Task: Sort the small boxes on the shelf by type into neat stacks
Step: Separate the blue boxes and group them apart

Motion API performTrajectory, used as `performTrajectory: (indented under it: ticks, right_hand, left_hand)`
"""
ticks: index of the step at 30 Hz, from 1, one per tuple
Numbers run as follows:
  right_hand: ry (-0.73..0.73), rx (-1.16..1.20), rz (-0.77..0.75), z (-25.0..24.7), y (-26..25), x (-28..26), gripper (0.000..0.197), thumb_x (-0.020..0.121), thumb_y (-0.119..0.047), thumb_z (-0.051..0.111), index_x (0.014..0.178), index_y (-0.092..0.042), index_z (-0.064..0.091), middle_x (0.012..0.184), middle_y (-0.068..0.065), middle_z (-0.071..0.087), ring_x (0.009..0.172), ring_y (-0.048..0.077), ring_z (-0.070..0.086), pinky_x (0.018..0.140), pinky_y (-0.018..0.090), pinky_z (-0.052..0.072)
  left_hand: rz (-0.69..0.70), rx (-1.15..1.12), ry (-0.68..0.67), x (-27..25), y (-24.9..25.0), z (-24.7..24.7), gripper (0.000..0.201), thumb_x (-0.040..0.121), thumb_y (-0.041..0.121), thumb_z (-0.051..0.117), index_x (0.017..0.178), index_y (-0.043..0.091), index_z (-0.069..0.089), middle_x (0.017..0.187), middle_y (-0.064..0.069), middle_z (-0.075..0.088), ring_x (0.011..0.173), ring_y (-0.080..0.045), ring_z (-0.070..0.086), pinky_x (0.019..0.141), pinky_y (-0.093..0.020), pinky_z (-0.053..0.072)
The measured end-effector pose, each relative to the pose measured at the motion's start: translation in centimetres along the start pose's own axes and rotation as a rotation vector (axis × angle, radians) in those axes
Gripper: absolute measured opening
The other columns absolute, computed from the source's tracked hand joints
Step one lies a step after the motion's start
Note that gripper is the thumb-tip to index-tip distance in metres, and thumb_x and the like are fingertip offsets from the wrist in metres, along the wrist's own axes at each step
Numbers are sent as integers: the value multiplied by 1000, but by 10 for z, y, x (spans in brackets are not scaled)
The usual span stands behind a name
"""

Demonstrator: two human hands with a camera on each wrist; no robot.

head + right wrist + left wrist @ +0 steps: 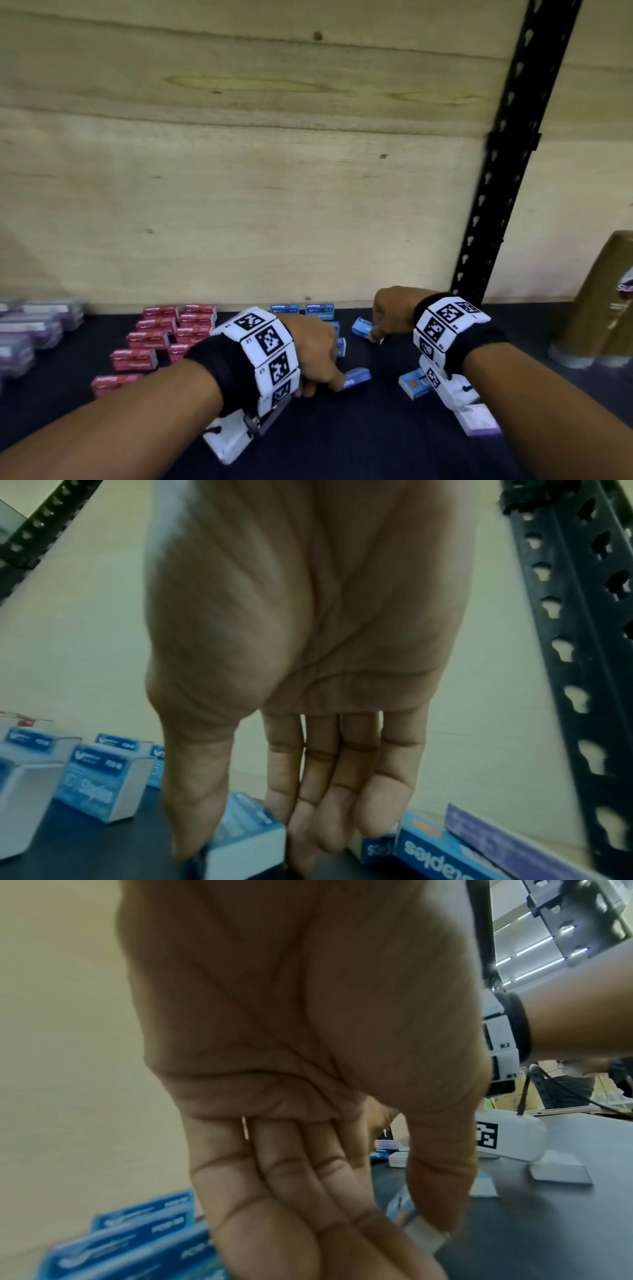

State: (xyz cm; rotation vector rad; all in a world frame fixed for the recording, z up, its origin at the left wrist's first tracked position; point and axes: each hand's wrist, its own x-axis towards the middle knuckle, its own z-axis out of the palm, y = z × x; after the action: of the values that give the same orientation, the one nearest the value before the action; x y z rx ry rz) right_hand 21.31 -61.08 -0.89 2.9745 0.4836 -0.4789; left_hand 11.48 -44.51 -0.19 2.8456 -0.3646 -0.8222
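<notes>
We pinched one blue staples box [357, 378] in our left hand [317, 356] and another [246, 831] in our right hand [308, 669], gathering blues for stacking

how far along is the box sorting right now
Done, apparently: the red boxes sit grouped at left, purple boxes beside them, some blue boxes lined at the back. In hand: the left hand pinches a blue box, the right hand another. Left: a loose orange-marked blue box and a purple box near the right wrist.
</notes>
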Motion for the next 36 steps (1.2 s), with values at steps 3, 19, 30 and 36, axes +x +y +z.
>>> performTrajectory:
  ticks: [3,19,30,36]
  right_hand:
    - [-15,-2,-7,-2,-1,-9,43,78,-42,79,106,-11,71,103,3,71,95,22,65,83,34,54]
    - [-43,37,-63,-4,-3,-50,26,77,-33,81,95,-21,66,83,-8,67,77,12,60,69,25,49]
    - [-124,39,-176,-3,-55,-65,24,85,-32,74,101,-22,59,69,-8,61,64,14,59,67,28,48]
    - [-49,-5,-204,1,-76,-74,27,86,-33,73,106,-19,61,70,-10,58,62,10,55,71,29,48]
  left_hand:
    - [-34,-61,-33,-7,-10,2,31,92,33,59,105,9,72,74,1,74,62,-12,65,60,-19,51]
    - [26,201,151,-26,-1,5,33,97,37,56,115,10,64,70,8,57,82,-15,57,86,-32,49]
    - [-73,247,140,-52,-48,7,28,99,17,54,122,3,62,121,-10,67,106,-21,63,71,-12,47]
    - [-151,214,145,-58,-49,7,29,95,31,61,115,10,64,66,10,54,59,-5,49,72,-26,45]
